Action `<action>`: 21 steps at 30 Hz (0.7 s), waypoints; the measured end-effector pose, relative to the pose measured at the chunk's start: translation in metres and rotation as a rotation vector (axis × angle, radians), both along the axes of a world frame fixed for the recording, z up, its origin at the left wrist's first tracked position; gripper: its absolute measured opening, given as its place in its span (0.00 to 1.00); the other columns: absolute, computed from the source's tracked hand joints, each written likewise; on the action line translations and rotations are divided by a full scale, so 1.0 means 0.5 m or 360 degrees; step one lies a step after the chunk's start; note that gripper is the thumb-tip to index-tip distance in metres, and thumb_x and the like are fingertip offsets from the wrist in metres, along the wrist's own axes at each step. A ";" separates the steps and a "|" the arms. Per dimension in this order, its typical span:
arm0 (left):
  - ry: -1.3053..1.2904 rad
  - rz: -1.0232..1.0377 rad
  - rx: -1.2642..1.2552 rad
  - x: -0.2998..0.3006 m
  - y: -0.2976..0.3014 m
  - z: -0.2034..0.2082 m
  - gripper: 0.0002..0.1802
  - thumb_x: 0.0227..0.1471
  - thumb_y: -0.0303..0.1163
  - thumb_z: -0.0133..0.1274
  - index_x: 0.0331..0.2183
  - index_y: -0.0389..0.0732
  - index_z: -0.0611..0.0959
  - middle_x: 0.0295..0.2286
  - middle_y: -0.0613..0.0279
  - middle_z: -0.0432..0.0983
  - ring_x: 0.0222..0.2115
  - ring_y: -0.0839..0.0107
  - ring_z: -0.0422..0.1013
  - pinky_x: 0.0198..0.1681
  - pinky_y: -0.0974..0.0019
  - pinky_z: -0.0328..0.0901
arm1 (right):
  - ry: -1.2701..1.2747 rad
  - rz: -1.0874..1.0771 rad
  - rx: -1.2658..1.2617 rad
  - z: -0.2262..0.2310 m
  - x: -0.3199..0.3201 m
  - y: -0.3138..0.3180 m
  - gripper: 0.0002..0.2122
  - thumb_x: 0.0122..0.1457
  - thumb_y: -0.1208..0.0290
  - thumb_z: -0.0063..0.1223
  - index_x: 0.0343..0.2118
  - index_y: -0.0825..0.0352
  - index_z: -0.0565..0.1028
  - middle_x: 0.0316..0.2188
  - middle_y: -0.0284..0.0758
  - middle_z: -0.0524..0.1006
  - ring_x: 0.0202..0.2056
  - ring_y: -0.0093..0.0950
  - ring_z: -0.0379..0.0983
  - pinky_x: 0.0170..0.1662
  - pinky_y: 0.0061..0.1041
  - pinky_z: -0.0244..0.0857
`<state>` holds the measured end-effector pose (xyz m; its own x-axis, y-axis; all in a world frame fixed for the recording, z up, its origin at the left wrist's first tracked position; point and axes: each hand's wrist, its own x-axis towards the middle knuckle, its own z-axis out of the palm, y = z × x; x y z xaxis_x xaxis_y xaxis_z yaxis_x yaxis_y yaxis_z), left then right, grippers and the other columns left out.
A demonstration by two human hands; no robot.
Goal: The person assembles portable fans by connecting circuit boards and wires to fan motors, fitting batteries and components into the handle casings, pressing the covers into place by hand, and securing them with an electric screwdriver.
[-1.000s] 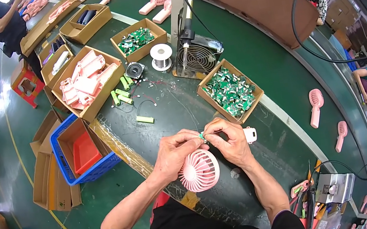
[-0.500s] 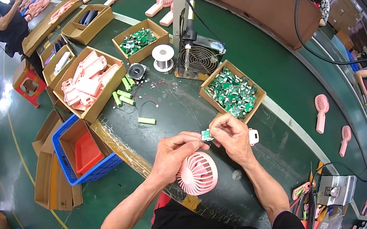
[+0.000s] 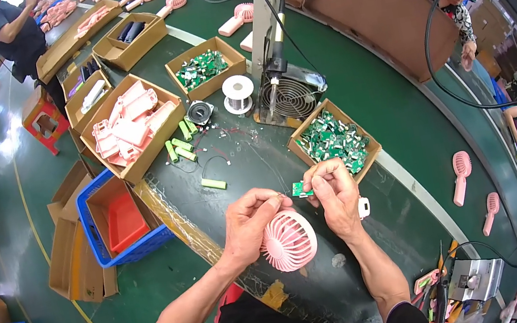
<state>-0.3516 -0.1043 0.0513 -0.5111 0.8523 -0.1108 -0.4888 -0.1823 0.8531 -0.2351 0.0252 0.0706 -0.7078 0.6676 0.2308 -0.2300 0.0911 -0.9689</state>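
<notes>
A small green circuit board (image 3: 301, 189) is pinched between the thumb and fingers of my right hand (image 3: 334, 196), its face turned up. Close to its left edge, the thumb and forefinger of my left hand (image 3: 250, 224) are pressed together; what lies between them is too small to make out. Against that hand rests a pink fan head (image 3: 288, 241) with a ribbed round cage; whether the lower fingers grip it is hidden. A white plastic part (image 3: 363, 207) sits just right of my right hand, partly covered by it.
Ahead stand a box of circuit boards (image 3: 370, 148), a soldering iron (image 3: 275, 68), a black-grilled fan unit (image 3: 295, 96) and a solder spool (image 3: 239, 104). Green battery cells (image 3: 214, 184) lie left of centre, near a box of pink shells (image 3: 178, 115). Tools (image 3: 442, 292) lie at right.
My fingers have come apart slightly: the board now shows more and is clear of my left fingertips, held by the right hand alone. The pink fan head has shifted slightly right.
</notes>
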 end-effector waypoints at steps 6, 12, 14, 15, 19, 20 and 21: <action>0.0064 0.0027 0.0080 -0.026 0.040 -0.011 0.07 0.59 0.25 0.48 0.35 0.31 0.77 0.32 0.54 0.79 0.31 0.71 0.76 0.36 0.69 0.72 | -0.0014 -0.0035 0.0104 -0.009 -0.029 0.025 0.06 0.65 0.71 0.46 0.36 0.67 0.65 0.31 0.34 0.72 0.25 0.15 0.64 0.27 0.14 0.60; 0.0133 0.0077 0.0148 -0.053 0.073 -0.021 0.06 0.60 0.25 0.47 0.35 0.32 0.76 0.33 0.55 0.78 0.32 0.74 0.75 0.38 0.71 0.71 | 0.0019 -0.0078 0.0251 -0.015 -0.059 0.046 0.05 0.65 0.72 0.46 0.37 0.67 0.65 0.31 0.32 0.71 0.25 0.14 0.63 0.27 0.14 0.60; 0.0081 0.0076 0.0206 -0.060 0.087 -0.022 0.06 0.60 0.25 0.48 0.36 0.32 0.76 0.33 0.56 0.78 0.33 0.75 0.74 0.39 0.72 0.71 | 0.0011 -0.0087 0.0116 -0.013 -0.070 0.052 0.06 0.64 0.73 0.47 0.36 0.70 0.65 0.31 0.34 0.72 0.32 0.18 0.68 0.37 0.19 0.65; 0.0053 0.0077 0.0220 -0.062 0.093 -0.022 0.06 0.60 0.25 0.47 0.36 0.32 0.76 0.33 0.56 0.78 0.33 0.75 0.74 0.39 0.72 0.71 | 0.0018 -0.0086 0.0121 -0.012 -0.074 0.055 0.06 0.64 0.73 0.47 0.36 0.70 0.65 0.31 0.34 0.72 0.32 0.18 0.68 0.37 0.19 0.65; 0.0049 0.0075 0.0257 -0.070 0.108 -0.023 0.06 0.60 0.25 0.46 0.35 0.33 0.75 0.33 0.57 0.78 0.33 0.76 0.74 0.39 0.72 0.71 | 0.0004 -0.0119 0.0164 -0.016 -0.083 0.066 0.06 0.64 0.74 0.46 0.36 0.71 0.65 0.31 0.35 0.72 0.31 0.19 0.68 0.37 0.20 0.65; 0.0051 0.0076 0.0253 -0.073 0.109 -0.022 0.06 0.60 0.25 0.46 0.35 0.33 0.75 0.33 0.57 0.78 0.33 0.76 0.74 0.39 0.72 0.71 | 0.0019 -0.0138 0.0254 -0.015 -0.086 0.068 0.05 0.64 0.75 0.46 0.36 0.71 0.64 0.31 0.36 0.72 0.31 0.18 0.68 0.35 0.19 0.65; 0.0059 0.0076 0.0245 -0.077 0.111 -0.019 0.06 0.60 0.26 0.45 0.35 0.33 0.75 0.33 0.56 0.77 0.32 0.75 0.74 0.38 0.72 0.71 | 0.0035 -0.0158 0.0343 -0.016 -0.088 0.069 0.05 0.64 0.77 0.46 0.36 0.71 0.64 0.31 0.36 0.72 0.30 0.18 0.68 0.34 0.18 0.65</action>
<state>-0.3901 -0.0490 0.0421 -0.5526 0.8326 0.0387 -0.4453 -0.3342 0.8307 -0.2793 0.0599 0.0627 -0.6346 0.6671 0.3902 -0.2303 0.3187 -0.9194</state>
